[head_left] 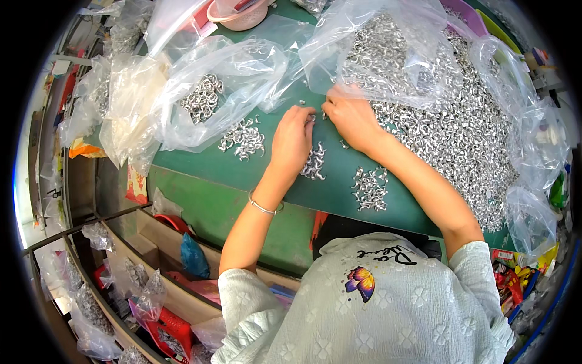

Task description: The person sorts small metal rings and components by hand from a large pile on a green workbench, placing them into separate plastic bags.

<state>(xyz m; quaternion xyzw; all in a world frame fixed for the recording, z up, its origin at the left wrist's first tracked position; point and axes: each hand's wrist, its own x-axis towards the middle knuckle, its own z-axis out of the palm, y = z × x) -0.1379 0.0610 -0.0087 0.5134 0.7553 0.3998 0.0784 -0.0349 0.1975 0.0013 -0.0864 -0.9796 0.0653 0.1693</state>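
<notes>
My left hand [292, 138] is closed over the green tabletop [282, 124], thumb and fingers pinched on a small silver metal piece [311, 117]. Close by on the right, my right hand [353, 118] is also closed, its fingertips pressed together at another small metal piece [324, 114]. Just below the left hand lies a small pile of curved silver pieces [314, 162], partly hidden by that hand. Similar loose piles [244, 139] sit to its left, and more curved pieces [370, 189] lie under the right forearm's near side. A large heap of such pieces [448, 136] spreads across the right of the table.
A clear plastic bag [242, 73] holding silver rings [202, 100] lies back left. Another clear bag [388, 54] covers part of the heap. Behind stands a pink bowl [239, 17]. Lower left, compartments [163, 267] hold bags and a red basket [173, 327].
</notes>
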